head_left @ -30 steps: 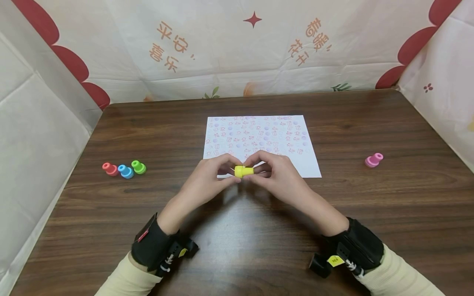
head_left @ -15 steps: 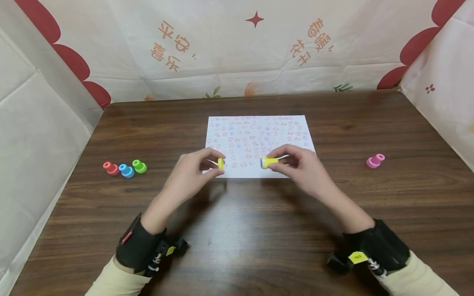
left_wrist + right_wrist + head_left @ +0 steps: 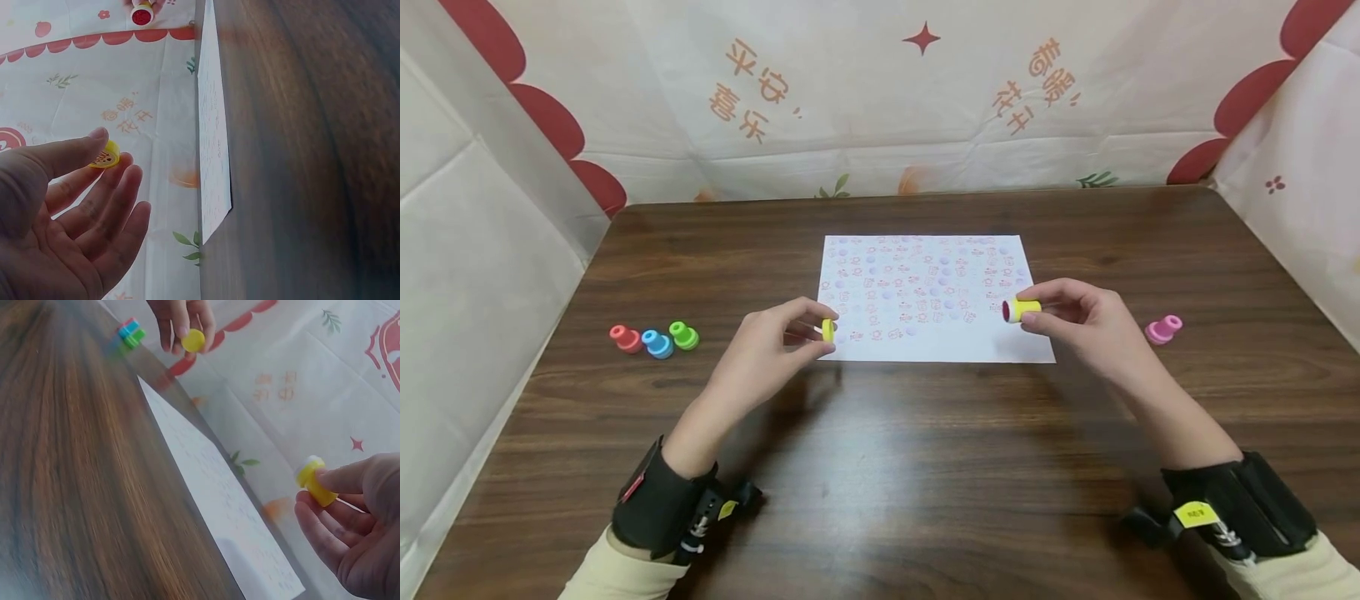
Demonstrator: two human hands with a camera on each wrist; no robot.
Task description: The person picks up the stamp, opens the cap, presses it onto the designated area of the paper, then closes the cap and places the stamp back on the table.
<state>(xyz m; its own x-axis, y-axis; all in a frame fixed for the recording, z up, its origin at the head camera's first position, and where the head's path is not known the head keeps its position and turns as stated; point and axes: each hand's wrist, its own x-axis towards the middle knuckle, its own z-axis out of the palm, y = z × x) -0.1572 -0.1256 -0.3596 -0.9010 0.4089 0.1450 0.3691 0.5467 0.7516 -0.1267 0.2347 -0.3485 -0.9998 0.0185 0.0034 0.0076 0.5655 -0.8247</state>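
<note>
My left hand (image 3: pixel 758 354) pinches a round yellow stamp cap (image 3: pixel 828 330) between thumb and fingers, over the left edge of the printed paper (image 3: pixel 955 346). In the left wrist view the cap (image 3: pixel 105 156) shows a small printed picture. At the paper's right side, my right hand (image 3: pixel 1097 329) grips a yellow stamp (image 3: pixel 1027 312) by its handle, raised above the sheet. Its dark red stamping face points left, towards the cap. Rows of small red and purple prints cover most of the paper, with a blank strip along the near edge.
Red (image 3: pixel 626 338), blue (image 3: pixel 658 344) and green (image 3: pixel 684 335) stamps stand in a row on the left of the brown table (image 3: pixel 880 500). A pink stamp (image 3: pixel 1163 329) stands to the right, just beyond my right hand. A printed curtain (image 3: pixel 865 100) hangs behind.
My hands have drawn apart, the left with the cap and the right with the stamp. The yellow stamp was whole earlier; its cap is now off. My right hand moved further right.
</note>
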